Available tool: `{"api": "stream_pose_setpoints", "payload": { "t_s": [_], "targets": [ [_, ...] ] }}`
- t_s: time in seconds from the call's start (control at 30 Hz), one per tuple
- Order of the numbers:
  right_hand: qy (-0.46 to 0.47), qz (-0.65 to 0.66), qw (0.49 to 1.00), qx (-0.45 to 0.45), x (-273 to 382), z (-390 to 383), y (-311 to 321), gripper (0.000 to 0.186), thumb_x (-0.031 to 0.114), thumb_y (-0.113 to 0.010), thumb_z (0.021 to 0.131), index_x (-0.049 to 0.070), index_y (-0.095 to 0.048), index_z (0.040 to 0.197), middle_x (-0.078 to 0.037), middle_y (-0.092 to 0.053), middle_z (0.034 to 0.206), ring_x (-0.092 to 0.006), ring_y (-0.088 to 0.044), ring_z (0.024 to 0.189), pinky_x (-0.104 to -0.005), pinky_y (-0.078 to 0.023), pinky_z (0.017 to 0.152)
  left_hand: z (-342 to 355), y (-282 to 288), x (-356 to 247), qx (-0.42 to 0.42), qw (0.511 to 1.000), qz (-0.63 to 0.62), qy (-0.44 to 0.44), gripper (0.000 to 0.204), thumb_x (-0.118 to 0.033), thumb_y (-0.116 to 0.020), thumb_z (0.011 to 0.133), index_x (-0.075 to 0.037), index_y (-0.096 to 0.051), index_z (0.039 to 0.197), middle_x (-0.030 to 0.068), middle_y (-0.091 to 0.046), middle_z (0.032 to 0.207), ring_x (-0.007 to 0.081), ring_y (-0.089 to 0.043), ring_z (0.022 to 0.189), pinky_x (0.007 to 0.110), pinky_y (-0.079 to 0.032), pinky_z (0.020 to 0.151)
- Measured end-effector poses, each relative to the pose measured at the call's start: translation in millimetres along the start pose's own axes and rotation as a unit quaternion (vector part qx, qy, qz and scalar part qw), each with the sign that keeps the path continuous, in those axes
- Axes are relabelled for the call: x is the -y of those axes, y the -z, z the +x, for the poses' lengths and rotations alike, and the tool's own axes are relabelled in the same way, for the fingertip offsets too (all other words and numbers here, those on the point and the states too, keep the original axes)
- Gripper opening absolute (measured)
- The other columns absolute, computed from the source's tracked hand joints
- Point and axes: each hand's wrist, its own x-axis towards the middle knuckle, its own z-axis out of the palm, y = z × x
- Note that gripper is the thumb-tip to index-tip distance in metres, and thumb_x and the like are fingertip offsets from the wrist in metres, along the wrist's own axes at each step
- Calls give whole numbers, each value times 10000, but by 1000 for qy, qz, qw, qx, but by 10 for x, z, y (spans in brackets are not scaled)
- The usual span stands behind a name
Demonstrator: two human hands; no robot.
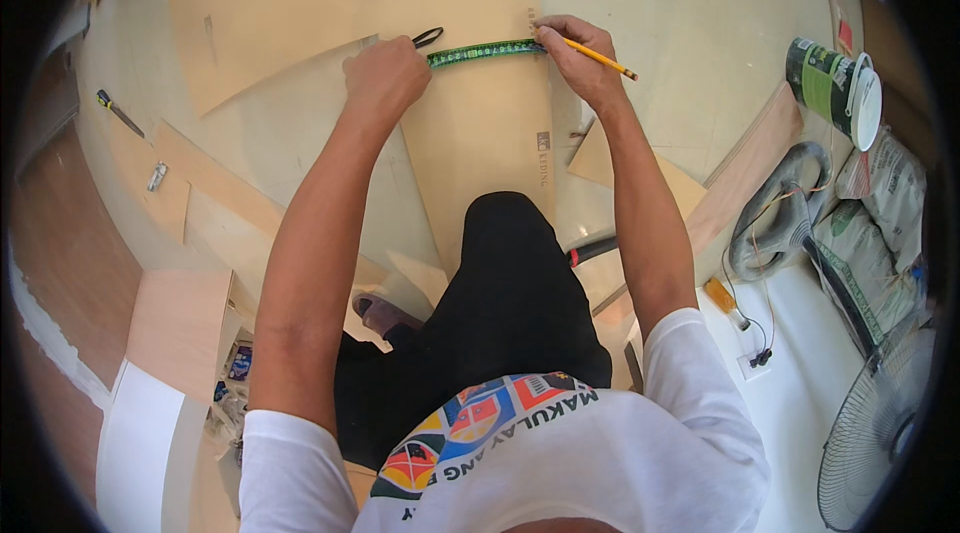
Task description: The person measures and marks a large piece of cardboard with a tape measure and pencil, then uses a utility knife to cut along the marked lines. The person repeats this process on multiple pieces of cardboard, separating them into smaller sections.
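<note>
My left hand is closed around a tape measure whose case is hidden in the fist; a black strap loop sticks out beyond it. The green tape blade runs out to the right across a tan board on the floor. At the board's right edge, my right hand grips a yellow pencil, its eraser end pointing right. The fingertips of that hand meet the far end of the blade; whether they pinch it, I cannot tell. My bent knee rests over the board's near part.
A utility knife lies at far left, near a small metal piece on a board strip. To the right are a green-and-white bucket, a grey coiled hose, filled sacks, a brush and a fan.
</note>
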Motion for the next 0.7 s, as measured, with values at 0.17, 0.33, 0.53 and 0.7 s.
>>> {"api": "stream_pose_setpoints", "payload": {
  "t_s": [0.17,0.33,0.53,0.7],
  "targets": [
    [-16,-24,999,33,-100,211,30,252,237,-710,856,4,-699,952,-35,-703,823,-90,-605,746,-262,-499,699,44,-21,-41,-24,999,25,-1,224,-145,-544,851,-63,-727,952,141,-749,895,337,-723,850,463,-526,686],
    [-23,-49,997,58,-37,252,64,234,251,-716,838,20,-692,865,6,-649,756,-77,-552,701,-261,-475,667,66,24,-54,6,999,41,15,259,-154,-538,871,-68,-742,1006,146,-748,983,331,-711,948,490,-526,736],
    [-18,-101,992,71,-99,286,112,212,233,-700,817,23,-684,839,14,-635,731,-75,-539,689,-254,-463,660,88,65,-113,39,998,37,32,270,-152,-534,887,-69,-750,1026,148,-743,1060,331,-697,1033,507,-528,769],
    [12,-105,991,77,-74,316,131,209,228,-695,797,21,-678,815,19,-615,695,-77,-529,670,-260,-454,639,95,91,-131,37,998,40,35,281,-150,-533,885,-70,-748,1048,145,-747,1055,336,-712,999,518,-535,766]
  ]
}}
